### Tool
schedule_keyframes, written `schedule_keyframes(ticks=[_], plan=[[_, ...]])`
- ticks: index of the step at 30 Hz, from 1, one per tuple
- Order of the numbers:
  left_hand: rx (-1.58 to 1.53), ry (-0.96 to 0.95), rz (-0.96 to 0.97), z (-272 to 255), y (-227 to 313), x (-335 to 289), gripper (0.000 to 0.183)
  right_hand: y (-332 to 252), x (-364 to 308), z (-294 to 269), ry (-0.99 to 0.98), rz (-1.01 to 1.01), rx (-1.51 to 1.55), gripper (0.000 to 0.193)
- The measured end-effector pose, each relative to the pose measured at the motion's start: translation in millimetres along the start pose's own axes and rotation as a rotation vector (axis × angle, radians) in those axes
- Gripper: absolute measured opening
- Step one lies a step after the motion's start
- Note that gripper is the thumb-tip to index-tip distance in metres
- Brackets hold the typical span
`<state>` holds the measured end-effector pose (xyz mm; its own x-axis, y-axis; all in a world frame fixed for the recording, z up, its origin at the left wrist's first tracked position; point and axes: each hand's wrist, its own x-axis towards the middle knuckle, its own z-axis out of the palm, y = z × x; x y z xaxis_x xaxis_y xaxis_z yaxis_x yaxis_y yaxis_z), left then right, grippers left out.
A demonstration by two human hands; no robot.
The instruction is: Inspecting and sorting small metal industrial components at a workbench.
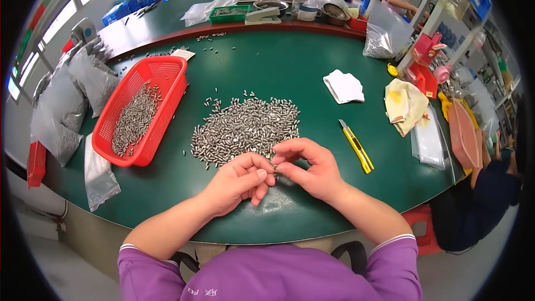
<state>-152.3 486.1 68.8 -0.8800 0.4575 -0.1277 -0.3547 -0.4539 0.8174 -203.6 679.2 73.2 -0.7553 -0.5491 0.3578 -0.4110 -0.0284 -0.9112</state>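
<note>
Green tabletop [301,61], metal pieces [245,128], small, silvery

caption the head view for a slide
Left hand and right hand close together by small heaped silvery parts on a green table.

On the table [251,67], the pile of small metal parts [245,128] lies in the middle. The left hand [239,183] and the right hand [313,168] are close together at the near edge of this pile. To the left of the pile stands the plastic basket [170,112], and similar parts [135,120] lie in it. Filled plastic bags [51,112] are further left. To the right of the pile lies the utility knife [356,146]. Behind the knife is a folded cloth [343,87], and a rag [405,106] lies further right. Far behind the pile stands a tray [229,15].
</note>
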Motion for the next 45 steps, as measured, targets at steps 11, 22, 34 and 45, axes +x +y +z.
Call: schedule_keyframes(ticks=[11,22,34,45], plan=[[0.0,0.041,-0.088,2.9,-6.5,-0.6,0.014,-2.3,1.8,2.1,-0.001,-0.272,-0.348,0.029],[-0.006,0.005,-0.06,-1.6,-6.6,2.3,0.019,-6.6,5.8,-4.8,0.171,-0.28,-0.486,0.028],[0.0,0.029,-0.021,-1.6,-6.2,2.4,0.018,-7.9,5.0,-5.6,0.118,-0.331,-0.553,0.027],[-0.011,0.038,0.034,-3.8,-7.9,3.4,0.013,-5.4,4.0,-4.1,0.037,-0.36,-0.535,0.027]])
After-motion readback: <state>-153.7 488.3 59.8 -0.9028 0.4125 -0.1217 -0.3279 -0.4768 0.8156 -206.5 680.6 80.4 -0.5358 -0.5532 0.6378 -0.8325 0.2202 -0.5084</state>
